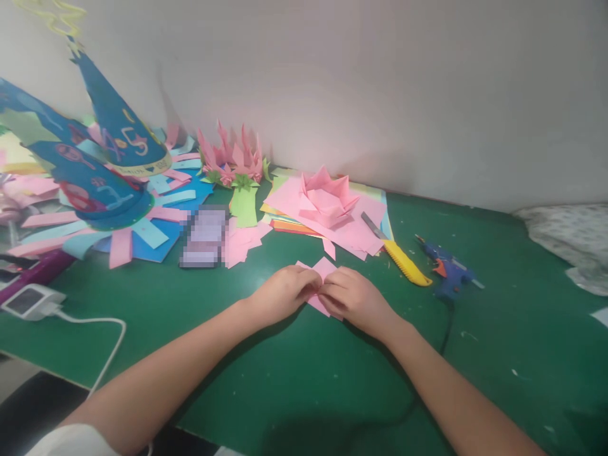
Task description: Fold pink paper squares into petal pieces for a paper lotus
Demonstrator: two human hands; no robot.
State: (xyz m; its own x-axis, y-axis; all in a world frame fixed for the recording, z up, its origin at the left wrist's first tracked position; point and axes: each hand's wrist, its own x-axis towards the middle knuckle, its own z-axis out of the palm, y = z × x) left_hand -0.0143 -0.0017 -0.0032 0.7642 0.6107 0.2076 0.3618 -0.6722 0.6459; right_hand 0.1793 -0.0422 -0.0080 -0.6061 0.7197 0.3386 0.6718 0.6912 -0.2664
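A small piece of pink paper [325, 266], with folded-looking corners, lies at the middle of the green table between my hands. From the left, my left hand [287, 291] pinches it with bent fingers. On the other side my right hand [354, 294] grips it too, and the fingertips of both hands meet over its centre. Part of the paper is hidden under the fingers. Just beyond stands a pink folded paper lotus [327, 197] on a stack of coloured paper sheets [299, 227]. Some pink paper pieces [244, 240] are spread to the left of the stack.
A yellow utility knife [406, 263], blade out, and a blue glue gun [451, 272] lie to the right. Leftward are a phone [204, 237], blue cone hats [116, 120] with paper strips, a pink paper crown [232, 155] and a white charger [33, 302] with its cable.
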